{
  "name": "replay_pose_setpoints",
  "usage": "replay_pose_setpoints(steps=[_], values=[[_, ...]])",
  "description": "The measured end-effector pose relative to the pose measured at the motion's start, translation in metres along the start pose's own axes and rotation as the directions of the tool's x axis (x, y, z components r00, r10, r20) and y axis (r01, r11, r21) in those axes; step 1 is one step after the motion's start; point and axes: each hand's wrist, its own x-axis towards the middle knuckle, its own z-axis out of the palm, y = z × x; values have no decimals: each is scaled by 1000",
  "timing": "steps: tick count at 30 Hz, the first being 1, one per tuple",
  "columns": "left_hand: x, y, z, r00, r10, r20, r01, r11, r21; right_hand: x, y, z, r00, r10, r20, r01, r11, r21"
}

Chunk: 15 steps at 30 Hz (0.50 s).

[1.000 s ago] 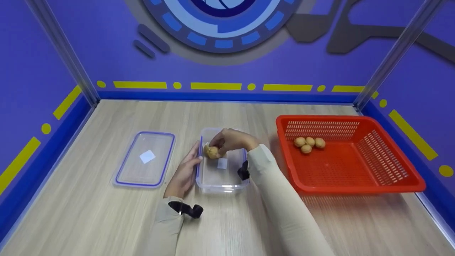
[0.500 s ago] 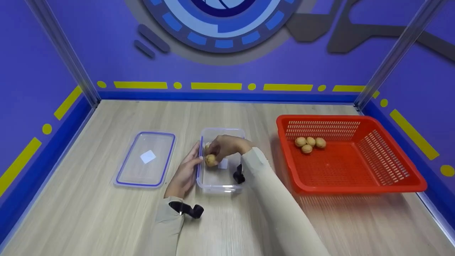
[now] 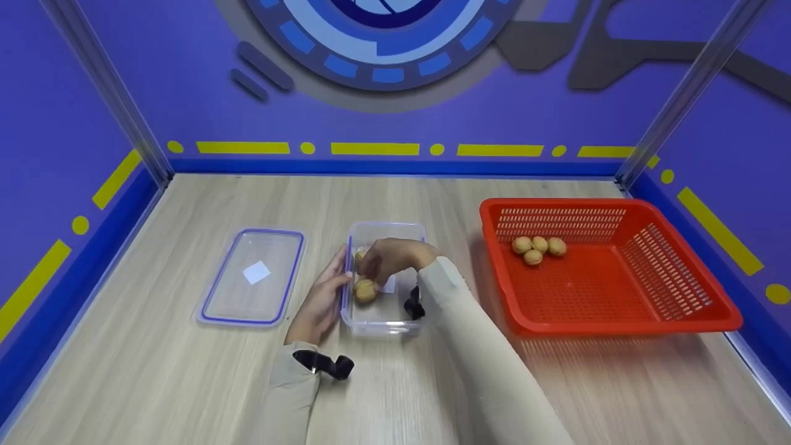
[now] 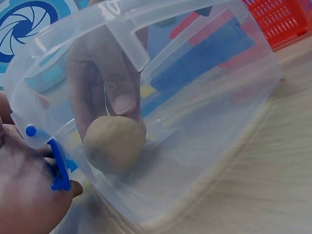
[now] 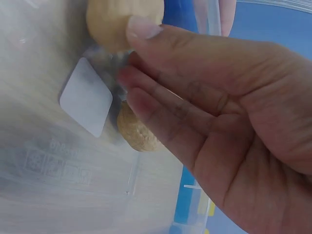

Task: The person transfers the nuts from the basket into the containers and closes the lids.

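Observation:
A clear plastic food box (image 3: 387, 323) stands in mid-table in the head view. My left hand (image 3: 319, 305) lies along its left side, fingers stretched out and thumb at the rim. In the left wrist view, a blue latch (image 4: 59, 165) hangs beside this hand. Inside the box, my right hand (image 3: 393, 258) has its thumb touching a walnut (image 3: 366, 291) on the bottom. Its other visible fingers are loosely bent and apart from that walnut in the right wrist view. A second walnut (image 5: 136, 129) sits partly behind those fingers, mostly hidden from the head camera.
Several walnuts (image 3: 532, 257) are gathered at the left of a red plastic basket (image 3: 624, 327) on the right. A blue-edged clear lid (image 3: 238, 300) with a white sticker lies flat at left. Printed blue panels (image 3: 395, 130) wall in the table.
My right hand has moved slightly toward me inside the box. The walnut at its thumb has shifted nearer the front, apart from the other walnut. My left hand has stayed in place.

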Motion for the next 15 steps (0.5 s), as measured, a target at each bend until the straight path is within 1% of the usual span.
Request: replay_pose_setpoints(steps=[8,15], values=[[1,-2,-1,1000,5,1,-5,1000,16,-3,0,-1,1000,15,-17,-15,1000,9],[1,-1,-1,1000,5,-2,-5,1000,9,-12,-2,-12,998,27,-48,-26,999,21]])
